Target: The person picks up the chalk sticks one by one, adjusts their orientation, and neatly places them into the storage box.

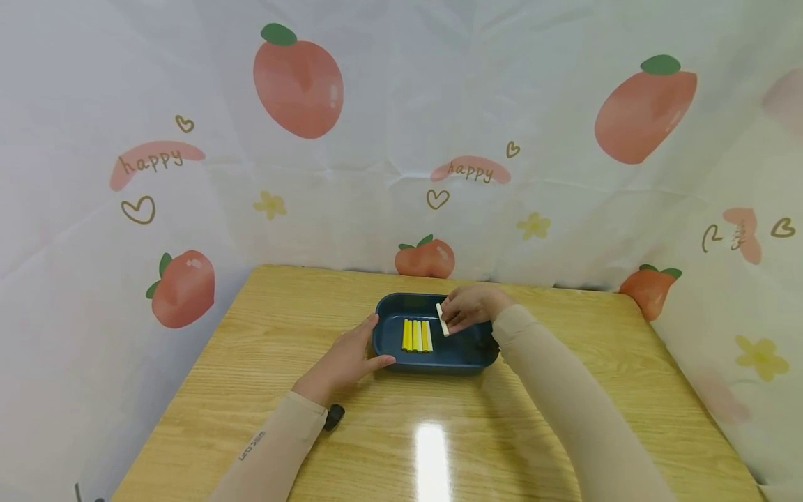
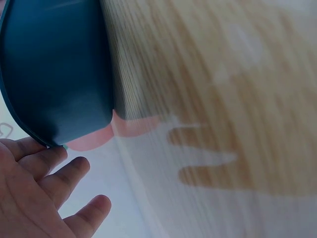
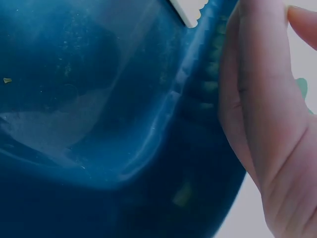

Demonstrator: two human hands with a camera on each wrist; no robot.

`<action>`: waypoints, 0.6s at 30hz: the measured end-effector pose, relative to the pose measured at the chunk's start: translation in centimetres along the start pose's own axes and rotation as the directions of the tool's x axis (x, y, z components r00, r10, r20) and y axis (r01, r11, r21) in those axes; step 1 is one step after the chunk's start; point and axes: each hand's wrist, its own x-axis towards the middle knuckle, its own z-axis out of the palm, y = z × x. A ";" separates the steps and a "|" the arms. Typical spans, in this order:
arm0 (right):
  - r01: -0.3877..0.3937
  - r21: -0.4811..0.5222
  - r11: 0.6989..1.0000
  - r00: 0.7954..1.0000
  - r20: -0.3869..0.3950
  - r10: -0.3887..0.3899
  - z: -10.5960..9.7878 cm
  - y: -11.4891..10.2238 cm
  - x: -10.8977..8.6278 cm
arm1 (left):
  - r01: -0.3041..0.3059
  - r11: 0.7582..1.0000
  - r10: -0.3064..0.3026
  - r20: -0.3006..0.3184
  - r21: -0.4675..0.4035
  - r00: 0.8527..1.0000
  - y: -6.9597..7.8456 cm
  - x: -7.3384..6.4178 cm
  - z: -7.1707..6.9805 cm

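A dark blue tray [image 1: 439, 368] with raised sides stands on the table. Several yellow and white sticks [image 1: 417, 336] lie side by side in its left half. Over the tray's right half, my right hand [image 1: 472, 307] pinches one more white stick [image 1: 442, 321], held tilted. In the right wrist view the end of this white stick [image 3: 190, 12] has a scalloped edge, and my fingers [image 3: 267, 89] come down beside the tray wall. My left hand [image 1: 348, 355] rests against the tray's left end, thumb toward the front corner, with spread, fairly straight fingers [image 2: 64, 181] touching the rim.
The wooden table [image 1: 263, 335] extends around the tray. Behind it hangs a white cloth [image 1: 370, 174] printed with fruit, hearts and flowers. A small black object [image 1: 334, 417] shows at my left wrist. Tiny yellow crumbs [image 3: 7, 80] dot the tray's floor.
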 end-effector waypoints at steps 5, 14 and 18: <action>-0.026 0.003 1.000 1.000 -0.002 0.026 0.3 0.2 0.6 | 0.014 1.000 -0.014 0.007 -0.010 1.000 0.0 0.0 0.0; -0.116 0.019 0.993 0.993 -0.019 0.116 0.6 0.1 1.8 | 0.024 1.000 -0.024 0.008 0.011 1.000 -0.1 0.2 0.0; -0.136 -0.010 0.991 0.991 -0.012 0.136 0.8 0.2 2.2 | 0.023 0.999 -0.023 0.011 0.025 1.000 -0.1 0.1 -0.1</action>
